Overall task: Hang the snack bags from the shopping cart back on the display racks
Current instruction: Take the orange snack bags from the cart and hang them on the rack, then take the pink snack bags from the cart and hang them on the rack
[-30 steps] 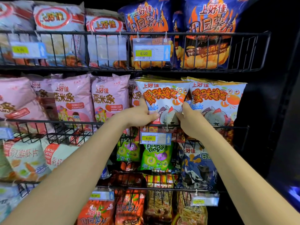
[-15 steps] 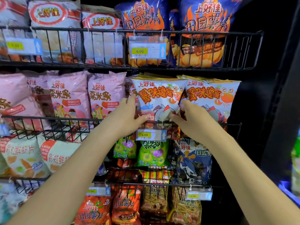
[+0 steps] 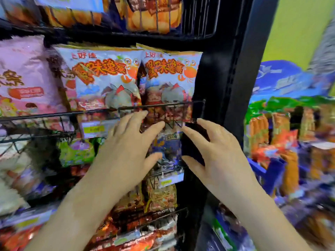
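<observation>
I am holding my left grip and right grip spread in front of the wire rack, pinching nothing. My left fingertips are hovering just below the rack's front rail. The left crab bag and the right crab bag are standing side by side behind that rail, edges touching. Pink bags are sitting to their left, and a black post is rising just beside my right grip

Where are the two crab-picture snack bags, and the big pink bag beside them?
Left crab bag (image 3: 103,78), head view: middle of its printed front.
Right crab bag (image 3: 170,78), head view: middle of its printed front.
Pink bag (image 3: 30,75), head view: its pink front panel.
</observation>
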`<state>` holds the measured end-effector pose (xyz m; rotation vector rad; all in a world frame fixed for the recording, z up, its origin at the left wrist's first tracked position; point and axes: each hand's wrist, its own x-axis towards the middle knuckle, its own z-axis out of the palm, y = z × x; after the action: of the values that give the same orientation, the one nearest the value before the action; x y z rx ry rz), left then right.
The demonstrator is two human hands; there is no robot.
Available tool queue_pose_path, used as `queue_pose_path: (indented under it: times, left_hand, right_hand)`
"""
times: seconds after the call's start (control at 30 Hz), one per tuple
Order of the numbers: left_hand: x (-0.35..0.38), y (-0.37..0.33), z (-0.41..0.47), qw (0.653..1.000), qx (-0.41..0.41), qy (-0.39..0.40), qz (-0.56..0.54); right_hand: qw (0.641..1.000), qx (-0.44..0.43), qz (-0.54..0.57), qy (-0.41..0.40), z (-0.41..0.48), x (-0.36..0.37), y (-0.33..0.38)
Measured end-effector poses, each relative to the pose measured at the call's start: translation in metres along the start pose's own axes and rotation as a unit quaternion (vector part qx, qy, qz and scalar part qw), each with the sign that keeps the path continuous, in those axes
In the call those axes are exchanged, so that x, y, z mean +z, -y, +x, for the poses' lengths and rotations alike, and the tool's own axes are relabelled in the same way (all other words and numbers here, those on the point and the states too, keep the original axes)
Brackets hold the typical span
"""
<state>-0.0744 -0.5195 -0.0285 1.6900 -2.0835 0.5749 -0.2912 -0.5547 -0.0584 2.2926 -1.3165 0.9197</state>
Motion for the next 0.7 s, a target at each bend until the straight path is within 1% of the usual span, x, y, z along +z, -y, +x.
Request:
queue_pose_path:
  times: [0.13,0.2,0.3,0.4,0.53,0.63,0.7]
  left_hand:
    - [0.048,-0.06,-0.001,0.991,0.104,0.021,-0.085]
    - [0.064,-0.098,0.0,0.979,0.159,0.036,-0.124]
    - [0.08,-0.16,-0.001,0.96,0.212,0.071,-0.17]
    - [0.089,-0.221,-0.002,0.941,0.264,0.101,-0.186]
    - [0.093,-0.3,-0.003,0.919,0.315,0.11,-0.208]
    - [0.094,-0.374,-0.003,0.901,0.35,0.113,-0.23]
    - [0.093,-0.431,-0.002,0.885,0.377,0.121,-0.247]
  right_hand:
    - [0.993,0.11,-0.038,0.038,-0.082,-0.012,-0.035]
    - [0.983,0.166,-0.051,0.057,-0.118,-0.024,-0.054]
    - [0.965,0.239,-0.069,0.08,-0.167,-0.05,-0.081]
    - [0.95,0.287,-0.093,0.081,-0.215,-0.08,-0.106]
    - [0.931,0.336,-0.117,0.076,-0.273,-0.119,-0.143]
    - [0.916,0.368,-0.137,0.083,-0.32,-0.152,-0.178]
    - [0.905,0.393,-0.15,0.07,-0.353,-0.179,-0.207]
